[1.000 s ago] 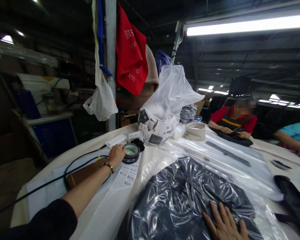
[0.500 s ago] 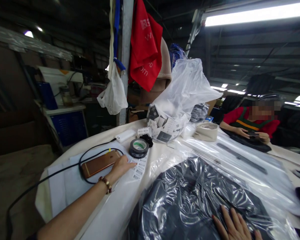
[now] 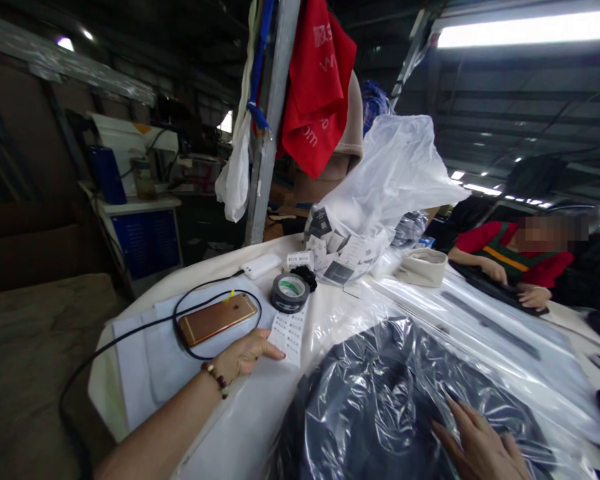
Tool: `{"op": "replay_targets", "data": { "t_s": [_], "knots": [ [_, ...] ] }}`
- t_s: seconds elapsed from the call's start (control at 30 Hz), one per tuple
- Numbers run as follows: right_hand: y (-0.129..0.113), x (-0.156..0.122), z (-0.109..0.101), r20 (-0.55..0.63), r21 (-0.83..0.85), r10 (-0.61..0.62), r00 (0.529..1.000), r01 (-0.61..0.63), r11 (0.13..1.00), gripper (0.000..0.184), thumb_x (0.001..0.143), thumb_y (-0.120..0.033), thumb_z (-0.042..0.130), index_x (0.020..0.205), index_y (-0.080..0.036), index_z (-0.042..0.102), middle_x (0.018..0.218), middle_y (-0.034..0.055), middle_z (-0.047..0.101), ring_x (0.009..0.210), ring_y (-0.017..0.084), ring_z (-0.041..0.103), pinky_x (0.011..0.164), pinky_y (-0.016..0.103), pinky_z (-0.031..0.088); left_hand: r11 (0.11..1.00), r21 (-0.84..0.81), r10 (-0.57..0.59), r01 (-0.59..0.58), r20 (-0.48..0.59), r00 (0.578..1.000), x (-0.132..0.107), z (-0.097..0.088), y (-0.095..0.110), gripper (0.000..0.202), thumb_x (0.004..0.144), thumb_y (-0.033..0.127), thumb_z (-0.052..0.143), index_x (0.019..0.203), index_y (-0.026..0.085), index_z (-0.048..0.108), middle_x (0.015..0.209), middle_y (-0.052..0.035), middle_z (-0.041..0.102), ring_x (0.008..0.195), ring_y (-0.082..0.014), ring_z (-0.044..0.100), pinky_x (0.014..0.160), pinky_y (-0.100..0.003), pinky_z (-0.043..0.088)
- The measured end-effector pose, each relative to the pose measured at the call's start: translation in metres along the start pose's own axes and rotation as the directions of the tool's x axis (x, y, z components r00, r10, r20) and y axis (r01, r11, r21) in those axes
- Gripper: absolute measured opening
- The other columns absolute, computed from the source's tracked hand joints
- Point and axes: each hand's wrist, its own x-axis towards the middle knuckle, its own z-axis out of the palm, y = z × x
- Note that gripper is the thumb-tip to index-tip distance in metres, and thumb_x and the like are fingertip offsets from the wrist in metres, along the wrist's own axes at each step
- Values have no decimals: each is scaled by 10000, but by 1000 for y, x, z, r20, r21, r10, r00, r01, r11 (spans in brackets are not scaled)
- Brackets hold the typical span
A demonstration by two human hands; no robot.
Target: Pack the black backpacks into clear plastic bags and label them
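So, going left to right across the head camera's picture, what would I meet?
Blue cabinet → the person's left hand → sheet of barcode labels → beige fabric band → the person's right hand.

One left hand (image 3: 247, 351) and one right hand (image 3: 485, 441) are shown. Also counted are one beaded bracelet (image 3: 215, 378), one phone (image 3: 218, 320), one black cable (image 3: 133, 331), one sheet of barcode labels (image 3: 289, 333), one film-wrapped dark bundle (image 3: 370, 400), one red cloth (image 3: 317, 93) and two white plastic bags (image 3: 395, 163), one hung and one filled with cards (image 3: 344, 261) too overlapped to be counted. One co-worker (image 3: 486, 235) in red is included, with two hands (image 3: 534, 298).
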Motion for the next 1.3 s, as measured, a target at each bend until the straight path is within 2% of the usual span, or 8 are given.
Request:
{"op": "replay_targets", "data": {
  "t_s": [0.1,0.2,0.27,0.37,0.53,0.77,1.1,1.3],
  "knots": [
    [-80,12,-46,-205,327,-186,961,246,912,447,813,-451,382,1107,-196,603,1122,95,627,1075,275,549,984,498,343,998,-52,44,-42,40,998,2,-2,-4,442,398,167,737,830,130,648,799,-66,705,860,-270,628,843,-395,463],
    [-166,19,-71,-179,632,-314,932,354,689,354,836,-401,415,1052,-210,621,1069,81,639,1007,239,582,900,412,438,991,-66,121,-118,54,991,3,-3,-7,392,454,171,726,840,136,666,813,-60,707,821,-246,625,850,-386,445],
    [-210,23,-68,-153,761,-348,925,335,556,308,812,-319,454,1043,-203,622,1042,78,639,972,220,594,883,373,455,987,-54,155,-151,66,986,3,-4,-7,370,485,181,716,850,139,675,829,-56,707,821,-241,620,856,-382,435],
    [-247,28,-47,-134,863,-264,955,243,444,294,691,-212,538,965,-196,643,1043,80,626,978,225,584,896,366,446,975,-54,217,-214,75,973,4,-4,-5,360,501,168,694,860,146,682,876,-44,701,912,-236,595,923,-359,384],
    [-259,34,-16,-65,903,-185,981,137,408,278,648,-199,517,896,-194,642,973,67,625,930,209,581,878,352,436,964,-65,262,-258,75,962,11,-6,-6,346,488,131,642,830,135,690,841,-44,698,892,-222,585,938,-352,357],
    [-258,37,-7,115,948,-129,985,-70,310,260,648,-368,584,833,-212,679,854,34,654,771,199,594,743,317,450,960,-90,272,-265,79,959,15,-5,-8,315,493,151,644,803,135,698,779,-37,694,810,-211,589,885,-349,384],
    [-260,38,-16,279,960,-72,958,-277,36,244,592,-384,648,706,-176,705,610,-8,627,615,155,538,606,259,418,968,-53,246,-244,41,968,11,-1,-7,357,475,128,662,830,139,697,792,-30,702,782,-198,590,842,-329,406],
    [-258,40,-23,304,940,24,952,-296,-168,404,598,-496,651,819,-159,681,787,39,676,728,176,592,665,276,461,985,-95,150,-142,79,986,8,-3,-5,372,484,164,710,853,128,671,767,-64,699,755,-231,620,801,-379,453]
  ]
}}
